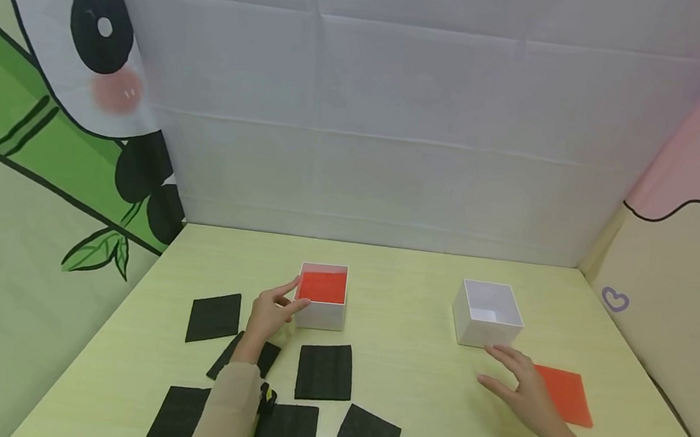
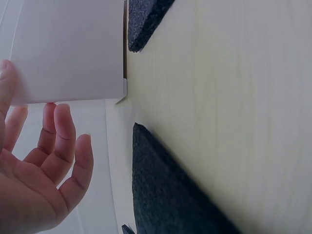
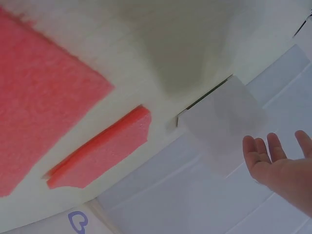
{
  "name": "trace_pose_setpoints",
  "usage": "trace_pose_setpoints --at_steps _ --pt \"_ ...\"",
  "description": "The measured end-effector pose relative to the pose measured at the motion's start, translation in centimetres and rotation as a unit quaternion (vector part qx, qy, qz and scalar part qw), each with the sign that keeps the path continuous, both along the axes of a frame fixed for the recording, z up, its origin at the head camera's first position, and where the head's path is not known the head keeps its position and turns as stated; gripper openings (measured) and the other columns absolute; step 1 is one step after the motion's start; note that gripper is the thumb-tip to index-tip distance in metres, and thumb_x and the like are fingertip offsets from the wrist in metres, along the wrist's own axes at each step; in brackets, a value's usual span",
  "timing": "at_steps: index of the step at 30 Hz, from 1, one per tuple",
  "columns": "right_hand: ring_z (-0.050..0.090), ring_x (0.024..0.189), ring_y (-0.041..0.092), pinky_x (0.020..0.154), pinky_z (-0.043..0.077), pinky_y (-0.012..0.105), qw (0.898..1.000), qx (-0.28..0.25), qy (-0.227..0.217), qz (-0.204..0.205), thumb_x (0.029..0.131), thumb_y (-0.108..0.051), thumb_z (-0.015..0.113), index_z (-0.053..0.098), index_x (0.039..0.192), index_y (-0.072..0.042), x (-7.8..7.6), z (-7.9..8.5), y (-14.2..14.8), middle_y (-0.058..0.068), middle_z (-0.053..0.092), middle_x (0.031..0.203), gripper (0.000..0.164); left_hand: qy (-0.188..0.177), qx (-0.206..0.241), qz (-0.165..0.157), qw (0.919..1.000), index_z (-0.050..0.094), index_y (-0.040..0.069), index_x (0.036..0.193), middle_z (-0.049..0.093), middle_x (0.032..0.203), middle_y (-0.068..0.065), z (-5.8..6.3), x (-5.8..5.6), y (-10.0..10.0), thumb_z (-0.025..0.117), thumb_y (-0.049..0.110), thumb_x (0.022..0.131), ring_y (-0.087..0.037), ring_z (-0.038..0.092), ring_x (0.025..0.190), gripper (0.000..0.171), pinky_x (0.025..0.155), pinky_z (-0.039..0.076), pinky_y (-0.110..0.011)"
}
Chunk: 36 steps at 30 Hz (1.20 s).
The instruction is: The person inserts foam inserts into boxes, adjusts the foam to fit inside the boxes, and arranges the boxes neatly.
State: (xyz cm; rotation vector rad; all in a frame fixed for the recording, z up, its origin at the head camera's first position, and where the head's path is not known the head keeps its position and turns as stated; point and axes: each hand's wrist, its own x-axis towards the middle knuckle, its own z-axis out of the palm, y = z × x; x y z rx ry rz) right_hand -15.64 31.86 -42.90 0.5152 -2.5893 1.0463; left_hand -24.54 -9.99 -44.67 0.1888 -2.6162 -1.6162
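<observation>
At the left of the table stands a white box point(image 1: 320, 316) with a red foam square point(image 1: 323, 287) in its top. My left hand point(image 1: 269, 315) is at the box's near left corner, thumb at the front rim and index finger by the left rim. Its other fingers are loosely bent beside the box wall point(image 2: 68, 53) in the left wrist view. Farther right stands a second white box point(image 1: 490, 331), its inside showing white. My right hand point(image 1: 519, 386) hovers just in front of it, fingers spread and holding nothing.
Several black squares point(image 1: 324, 372) lie around and in front of my left forearm, one partly under it. Two red squares point(image 1: 568, 396) lie by my right hand and forearm. A white backdrop point(image 1: 391, 180) closes off the table's far edge, with printed side panels.
</observation>
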Motion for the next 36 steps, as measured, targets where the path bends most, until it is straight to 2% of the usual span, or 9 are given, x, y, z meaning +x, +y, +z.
trace_pose_setpoints --at_steps 9,14,20,28,36 --pt "0.043 0.1 0.046 0.073 0.036 0.06 0.998 0.057 -0.006 -0.038 0.069 -0.011 0.075 0.057 0.111 0.008 0.2 -0.1 2.7 0.03 0.05 0.11 0.049 0.001 0.004 -0.002 1.0 0.049 0.022 0.13 0.055 0.076 -0.008 0.1 0.1 0.0 0.072 0.037 0.072 -0.022 0.055 0.058 0.064 0.046 0.03 -0.026" --pt "0.041 0.097 0.05 0.072 0.035 0.06 0.996 0.081 -0.008 -0.044 0.068 -0.011 0.075 0.058 0.109 0.009 0.0 -0.1 4.2 0.034 0.048 0.108 0.049 0.001 0.004 -0.002 1.0 0.049 0.022 0.13 0.055 0.075 -0.008 0.2 0.2 0.0 0.072 0.038 0.072 -0.021 0.054 0.058 0.064 0.046 0.029 -0.027" --pt "0.036 0.099 0.054 0.076 0.029 0.063 0.993 0.094 -0.04 -0.054 0.071 -0.015 0.074 0.059 0.107 0.009 -0.2 -0.4 6.0 0.037 0.043 0.112 0.046 0.004 0.006 -0.004 1.0 0.049 0.021 0.13 0.055 0.073 -0.008 0.2 0.2 0.0 0.072 0.038 0.072 -0.02 0.054 0.056 0.064 0.045 0.029 -0.026" --pt "0.032 0.1 0.059 0.077 0.026 0.067 0.989 0.109 -0.086 -0.042 0.071 -0.014 0.074 0.059 0.107 0.01 -0.7 -1.4 7.6 0.043 0.036 0.115 0.046 0.004 0.009 -0.005 0.9999 0.049 0.021 0.13 0.054 0.074 -0.008 0.1 0.2 0.1 0.072 0.037 0.073 -0.022 0.053 0.057 0.064 0.045 0.029 -0.026" --pt "0.035 0.099 0.059 0.072 0.029 0.067 0.986 0.152 -0.056 -0.039 0.065 -0.013 0.077 0.061 0.102 0.007 -1.3 -2.7 9.4 0.044 0.04 0.109 0.045 0.009 0.008 -0.002 0.9999 0.049 0.021 0.13 0.055 0.074 -0.008 0.0 0.1 0.2 0.072 0.036 0.073 -0.023 0.055 0.058 0.063 0.045 0.029 -0.026"
